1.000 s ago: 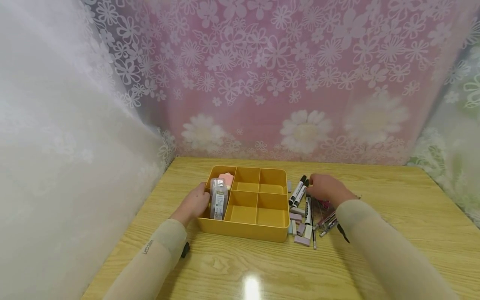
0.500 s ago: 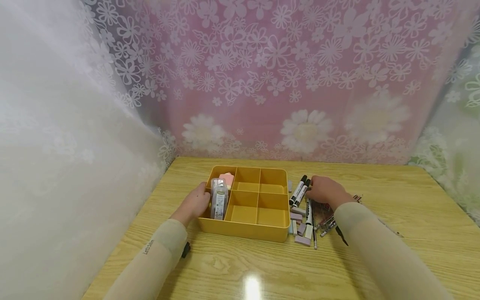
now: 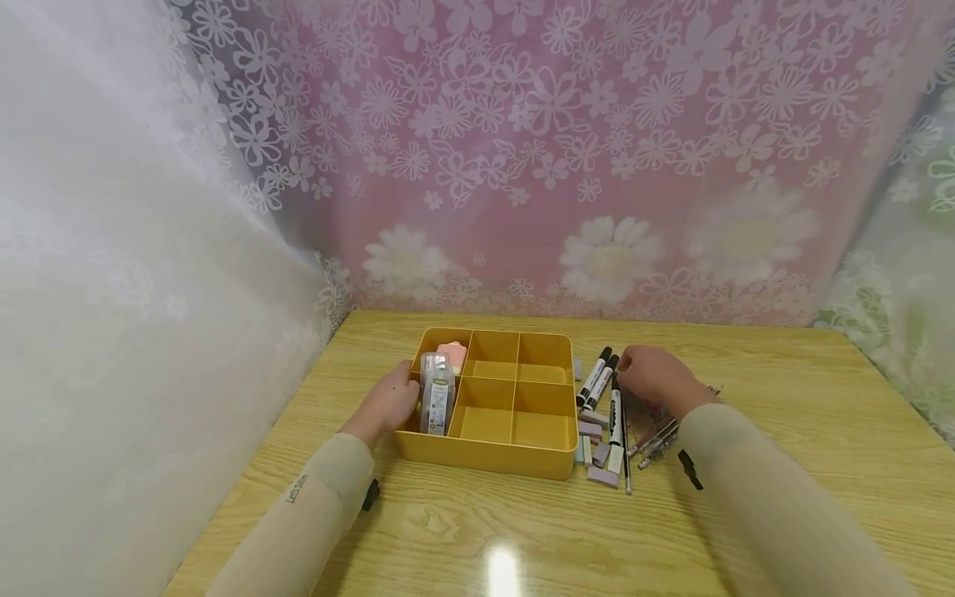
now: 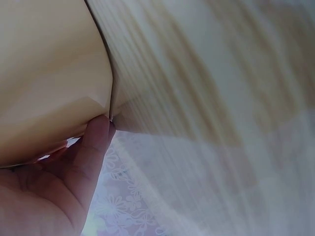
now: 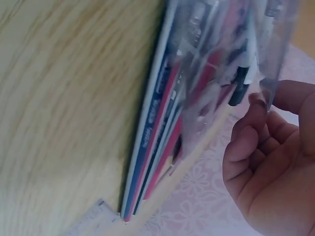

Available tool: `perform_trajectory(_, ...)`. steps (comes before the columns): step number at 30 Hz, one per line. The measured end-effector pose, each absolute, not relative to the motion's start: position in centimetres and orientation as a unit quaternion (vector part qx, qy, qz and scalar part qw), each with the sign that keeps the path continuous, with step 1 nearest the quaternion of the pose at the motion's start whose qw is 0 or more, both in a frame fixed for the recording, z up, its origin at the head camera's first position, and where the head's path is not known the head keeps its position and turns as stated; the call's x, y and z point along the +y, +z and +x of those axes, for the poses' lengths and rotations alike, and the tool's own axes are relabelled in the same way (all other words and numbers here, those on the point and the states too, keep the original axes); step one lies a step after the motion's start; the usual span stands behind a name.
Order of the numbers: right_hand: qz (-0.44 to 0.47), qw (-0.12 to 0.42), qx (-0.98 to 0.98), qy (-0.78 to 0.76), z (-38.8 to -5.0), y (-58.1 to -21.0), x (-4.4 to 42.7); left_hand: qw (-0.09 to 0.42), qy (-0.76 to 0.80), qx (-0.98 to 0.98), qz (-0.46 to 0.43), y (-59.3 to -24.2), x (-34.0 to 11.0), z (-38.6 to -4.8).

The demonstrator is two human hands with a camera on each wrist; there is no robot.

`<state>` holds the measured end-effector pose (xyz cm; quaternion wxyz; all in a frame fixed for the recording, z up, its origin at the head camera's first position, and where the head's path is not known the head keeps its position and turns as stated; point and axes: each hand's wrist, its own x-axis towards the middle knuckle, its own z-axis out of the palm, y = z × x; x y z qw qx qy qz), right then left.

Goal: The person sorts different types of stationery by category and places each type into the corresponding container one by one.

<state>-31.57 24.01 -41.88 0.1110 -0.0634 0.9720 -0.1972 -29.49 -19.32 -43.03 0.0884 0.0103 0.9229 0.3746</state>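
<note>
A yellow six-compartment organizer box (image 3: 485,458) stands on the table. My left hand (image 3: 386,405) grips its left wall, thumb on the edge in the left wrist view. Clear labelled plastic cases (image 3: 437,402) stand in its front left compartment, and a pink item (image 3: 452,355) sits behind them. To the box's right, my right hand (image 3: 656,380) pinches the edge of a clear plastic bag (image 5: 273,59) between thumb and finger. Pencils (image 5: 157,118) lie beneath the bag; whether some are inside it I cannot tell.
Black-capped markers (image 3: 594,383) and several block erasers (image 3: 603,477) lie against the box's right side. One pencil (image 3: 627,464) lies apart from the pile. A clear ruler-like strip (image 5: 93,219) shows near the pencil ends. A floral curtain (image 3: 477,166) hangs behind the table.
My right hand has shifted slightly to the right, and its forearm now hides a thin item that showed beyond the sleeve half a second ago. My left hand and the box stay in place.
</note>
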Motion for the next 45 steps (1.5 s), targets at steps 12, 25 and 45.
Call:
perform_trajectory(12, -0.108, 0.076, 0.958, -0.256, -29.3, -38.3, 23.4, 0.092, 0.378, 0.921, 0.012, -43.0, -19.4, -29.5)
perform_trajectory(25, -0.153, 0.072, 0.923, -0.345, -27.1, -34.4, 20.4, 0.089, 0.373, 0.923, 0.020, -42.8, -19.3, -29.4)
perform_trajectory(45, -0.198, 0.100, 0.828, -0.515, -25.4, -31.1, 12.8, 0.085, 0.366, 0.926, 0.022, -42.8, -19.4, -29.3)
